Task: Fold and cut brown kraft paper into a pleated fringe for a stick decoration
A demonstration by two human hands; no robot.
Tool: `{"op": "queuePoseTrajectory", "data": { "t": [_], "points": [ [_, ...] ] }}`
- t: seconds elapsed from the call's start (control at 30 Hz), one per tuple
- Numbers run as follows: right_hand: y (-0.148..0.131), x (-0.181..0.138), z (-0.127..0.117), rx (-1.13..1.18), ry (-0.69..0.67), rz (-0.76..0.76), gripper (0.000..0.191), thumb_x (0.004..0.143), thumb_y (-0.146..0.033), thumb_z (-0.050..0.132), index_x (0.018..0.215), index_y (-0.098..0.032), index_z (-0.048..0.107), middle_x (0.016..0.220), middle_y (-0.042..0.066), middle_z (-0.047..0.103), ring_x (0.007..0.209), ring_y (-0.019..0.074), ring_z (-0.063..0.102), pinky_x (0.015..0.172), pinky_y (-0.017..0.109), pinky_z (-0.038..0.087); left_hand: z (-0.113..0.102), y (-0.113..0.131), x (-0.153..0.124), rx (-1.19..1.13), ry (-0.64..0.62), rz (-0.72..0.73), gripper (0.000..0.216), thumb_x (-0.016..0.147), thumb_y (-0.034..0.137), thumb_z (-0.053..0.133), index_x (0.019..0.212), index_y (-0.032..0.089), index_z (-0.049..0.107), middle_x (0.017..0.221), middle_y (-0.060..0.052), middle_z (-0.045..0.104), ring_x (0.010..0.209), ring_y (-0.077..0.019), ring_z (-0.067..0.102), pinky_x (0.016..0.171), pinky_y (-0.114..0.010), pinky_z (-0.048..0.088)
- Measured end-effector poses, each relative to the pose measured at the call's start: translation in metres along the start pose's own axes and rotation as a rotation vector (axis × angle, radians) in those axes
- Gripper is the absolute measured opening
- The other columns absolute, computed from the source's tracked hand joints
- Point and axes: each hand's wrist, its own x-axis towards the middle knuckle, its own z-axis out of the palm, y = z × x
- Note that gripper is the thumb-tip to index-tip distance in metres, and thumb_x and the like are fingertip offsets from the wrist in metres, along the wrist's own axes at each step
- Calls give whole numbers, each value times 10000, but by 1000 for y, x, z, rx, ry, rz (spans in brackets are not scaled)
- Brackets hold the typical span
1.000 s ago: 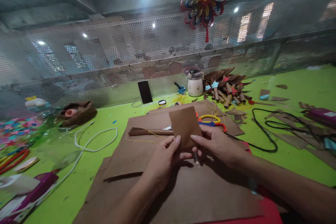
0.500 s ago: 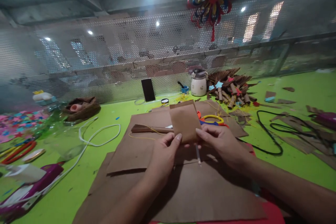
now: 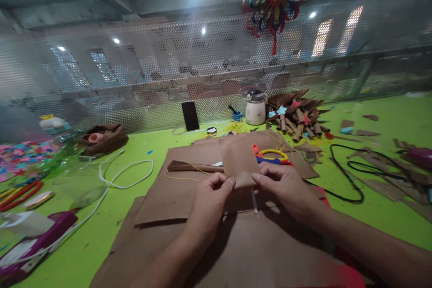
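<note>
A small brown paper rectangle (image 3: 238, 158) is held upright over large brown paper sheets (image 3: 249, 243) on the green table (image 3: 111, 216). My left hand (image 3: 209, 202) pinches its lower left corner with thumb and fingers. My right hand (image 3: 286, 184) pinches the lower right edge, and a thin white stick (image 3: 254, 201) pokes down beneath it. A folded brown paper fan with yellow thread (image 3: 192, 168) lies just behind the hands. Scissors with yellow, blue and red handles (image 3: 273, 156) lie behind the paper on the right.
A white cable (image 3: 121, 175) and purple glue gun (image 3: 43, 240) lie left; black cables (image 3: 347, 171) run right. At the back stand a phone (image 3: 190, 115), a white jar (image 3: 255, 107) and a pile of finished brown fans (image 3: 297, 112). A perforated metal screen (image 3: 151, 67) closes the far edge.
The paper rectangle has tipped back and sunk a little lower between my fingers. Both hands stay pinched on its bottom edge; the view shifted slightly left.
</note>
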Motion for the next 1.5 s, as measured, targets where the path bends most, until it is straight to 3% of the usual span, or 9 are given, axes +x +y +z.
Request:
{"op": "queuePoseTrajectory", "data": {
  "t": [0.17,0.37,0.57,0.73,0.83,1.07,1.23,1.4,1.5],
  "points": [
    [-3,-1,5,177,47,133,274,677,-373,698,666,-179,505,607,-40,528,551,105,515,529,233,427,2,-1,0,-62,13,-39,266,609,322,741,584,153,538,548,15,591,505,-94,490,509,-198,363],
    [-3,2,5,327,60,128,430,594,-368,779,854,-192,484,690,-45,540,600,120,545,551,269,506,2,-6,1,-61,15,-51,260,608,312,745,597,150,541,552,-2,608,503,-100,506,515,-206,384],
    [6,4,1,442,-3,169,604,677,-354,753,1171,-207,436,678,-61,534,546,107,536,543,257,470,0,-9,4,-34,-2,-41,246,648,325,726,640,149,555,596,-7,619,538,-102,520,532,-205,382],
    [5,1,3,403,-99,221,324,709,-399,723,882,-149,611,709,-5,583,595,101,529,550,232,435,1,-9,3,-15,13,-13,248,653,324,726,639,150,550,590,2,605,546,-99,515,539,-205,388],
    [2,-1,4,291,-120,225,305,718,-421,704,749,-126,634,657,8,592,550,95,500,526,233,403,2,-10,0,6,-1,16,245,662,323,727,645,144,561,596,7,599,552,-88,508,547,-198,394],
    [-4,0,5,213,-74,178,350,696,-405,711,906,-128,682,849,65,702,752,193,628,720,327,502,2,-9,1,-202,-72,-9,388,623,223,786,845,195,469,748,1,672,642,-136,624,633,-257,483],
    [-2,-2,5,118,-80,138,326,736,-399,672,925,-134,685,916,79,715,794,213,647,728,331,516,1,-10,3,-299,-213,-92,514,673,193,768,1090,186,467,966,-98,714,814,-187,679,760,-315,513],
    [-1,-3,5,60,-85,96,284,745,-386,674,918,-160,685,935,66,709,823,209,636,728,314,501,2,-12,4,-283,-188,-123,542,618,187,803,1082,153,525,1051,-141,696,851,-228,683,789,-362,518],
    [0,-2,6,95,-90,161,308,716,-420,695,866,-151,673,831,59,691,687,174,604,612,284,476,3,-12,4,-290,-157,-108,517,585,197,820,1023,149,549,1023,-133,705,850,-238,683,776,-362,524]
  ]
}}
